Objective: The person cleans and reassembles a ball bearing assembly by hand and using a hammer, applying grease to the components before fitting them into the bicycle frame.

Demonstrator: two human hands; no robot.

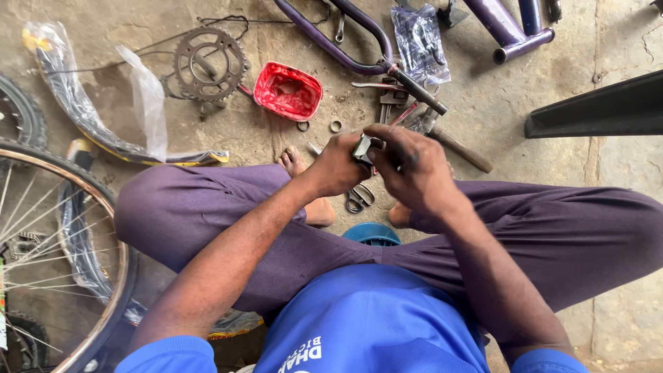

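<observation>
The floor (pixel 525 117) is rough, matt concrete, stained and cracked, and on it at upper left lies a dull, greasy metal chainring (pixel 209 63) beside a glossy red plastic tub (pixel 288 90). The bicycle frame tubes (pixel 504 27) at the top are smooth purple-painted metal with a soft sheen, near crinkled clear plastic bags (pixel 420 43) and a hammer (pixel 459 147) with a worn wooden handle. At lower left the wheel rim (pixel 103 200) is bright metal with thin shiny spokes; the small part (pixel 364 148) between both hands looks like dark matt metal.
</observation>
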